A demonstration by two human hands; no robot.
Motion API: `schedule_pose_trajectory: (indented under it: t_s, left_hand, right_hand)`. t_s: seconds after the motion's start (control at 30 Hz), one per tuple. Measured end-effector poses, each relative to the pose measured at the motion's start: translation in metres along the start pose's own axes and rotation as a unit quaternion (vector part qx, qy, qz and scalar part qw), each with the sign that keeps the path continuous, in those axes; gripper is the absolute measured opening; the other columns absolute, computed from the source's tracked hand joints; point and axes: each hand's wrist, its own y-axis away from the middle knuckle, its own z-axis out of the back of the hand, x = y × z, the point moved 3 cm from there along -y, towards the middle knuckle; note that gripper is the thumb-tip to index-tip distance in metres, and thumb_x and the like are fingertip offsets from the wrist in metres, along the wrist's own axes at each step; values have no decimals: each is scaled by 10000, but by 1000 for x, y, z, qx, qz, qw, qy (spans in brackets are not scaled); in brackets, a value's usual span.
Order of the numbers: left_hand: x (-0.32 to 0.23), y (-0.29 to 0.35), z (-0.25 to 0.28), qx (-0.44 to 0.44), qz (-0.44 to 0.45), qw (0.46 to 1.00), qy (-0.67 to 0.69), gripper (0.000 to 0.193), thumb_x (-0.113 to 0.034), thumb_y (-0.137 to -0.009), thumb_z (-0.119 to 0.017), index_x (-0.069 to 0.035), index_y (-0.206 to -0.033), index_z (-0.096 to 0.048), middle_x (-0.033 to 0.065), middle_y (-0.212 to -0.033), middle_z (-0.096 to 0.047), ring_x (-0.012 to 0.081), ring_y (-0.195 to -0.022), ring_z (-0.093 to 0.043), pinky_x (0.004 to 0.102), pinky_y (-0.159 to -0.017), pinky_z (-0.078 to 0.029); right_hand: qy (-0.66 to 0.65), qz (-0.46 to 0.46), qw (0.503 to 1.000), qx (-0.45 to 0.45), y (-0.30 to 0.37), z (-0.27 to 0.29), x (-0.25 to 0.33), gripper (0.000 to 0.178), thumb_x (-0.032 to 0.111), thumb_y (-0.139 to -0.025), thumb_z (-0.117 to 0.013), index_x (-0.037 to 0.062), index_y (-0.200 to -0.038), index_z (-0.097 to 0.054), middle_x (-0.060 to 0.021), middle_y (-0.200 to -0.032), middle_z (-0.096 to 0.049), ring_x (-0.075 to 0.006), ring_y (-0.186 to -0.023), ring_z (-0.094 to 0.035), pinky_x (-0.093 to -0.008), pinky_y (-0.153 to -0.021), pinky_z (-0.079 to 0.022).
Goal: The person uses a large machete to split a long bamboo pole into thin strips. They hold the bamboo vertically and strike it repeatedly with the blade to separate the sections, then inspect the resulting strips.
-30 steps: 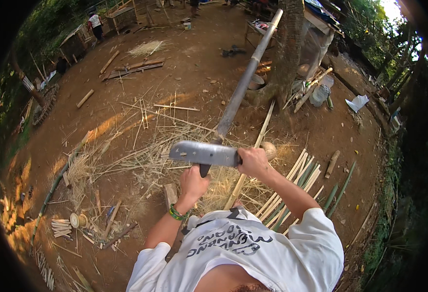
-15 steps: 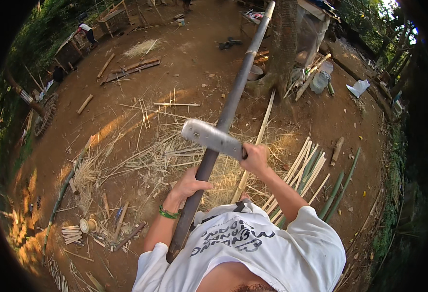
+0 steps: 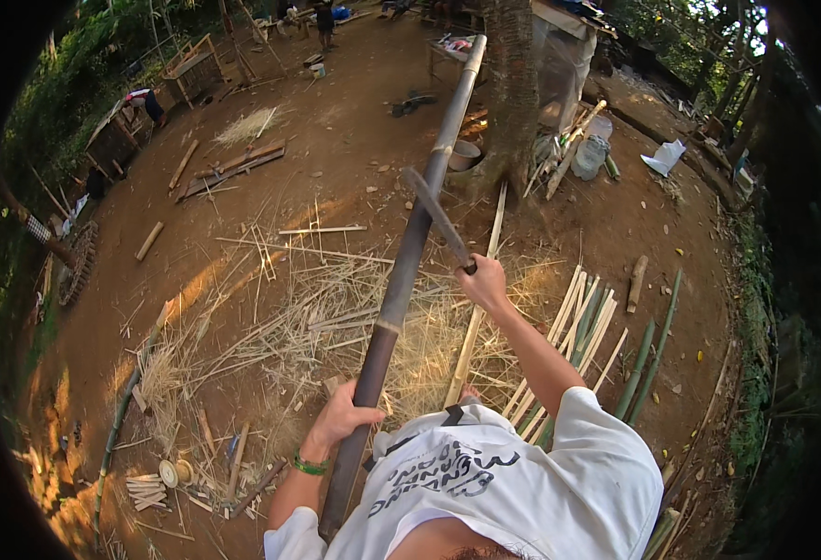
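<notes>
A long dark bamboo pole [image 3: 404, 280] runs from beside my body up and away toward the tree. My left hand [image 3: 343, 411], with a green band at the wrist, is wrapped round its near part, the thumb lying across the top. In my right hand [image 3: 483, 282] is the dark handle of a machete [image 3: 439, 217]. Its blade shows narrow, almost edge-on, and slants up and left to the pole's far half. Whether the blade touches the pole or hovers over it, I cannot tell. The pole's near end is partly hidden by my body.
Pale shavings [image 3: 280, 327] and thin strips litter the dirt under the pole. Split bamboo strips [image 3: 574, 322] lie at my right, with green bamboo lengths [image 3: 655, 369] beyond. A tree trunk [image 3: 510, 93] stands ahead. A spool [image 3: 175, 472] sits at lower left. People are far off.
The machete has turned from showing its broad side across the pole to nearly edge-on, its tip now farther up the pole. My left hand still grips the pole. The whole view has shifted slightly.
</notes>
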Motion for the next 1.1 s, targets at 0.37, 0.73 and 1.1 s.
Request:
schedule_pose_trajectory:
  t_s: [0.37, 0.73, 1.1]
  left_hand:
    - [44, 52, -2, -140, -62, 955, -253, 452, -155, -674, -824, 34, -1026, -615, 96, -770, -676, 146, -667, -652, 329, -610, -528]
    - [144, 116, 20, -294, -80, 826, -474, 352, -230, -668, -780, -21, -771, -517, 213, -603, -600, 436, -589, -637, 486, -520, -503]
    - [235, 126, 65, -314, 68, 800, -507, 453, -257, -600, -848, 7, -850, -575, 239, -884, -657, 430, -924, -634, 516, -811, -493]
  right_hand:
    - [-589, -105, 801, -14, -102, 17, 12, 401, 349, -933, -679, -15, -1099, -649, -128, -1080, -735, -108, -707, -579, -276, -623, -467]
    - [-749, -103, 654, 15, -192, 71, 16, 295, 356, -925, -700, 76, -927, -605, -25, -804, -625, -111, -626, -568, -286, -594, -494]
    - [-699, -163, 689, 103, -82, 62, 44, 251, 293, -906, -741, 83, -891, -606, -11, -682, -601, -123, -566, -578, -308, -560, -506]
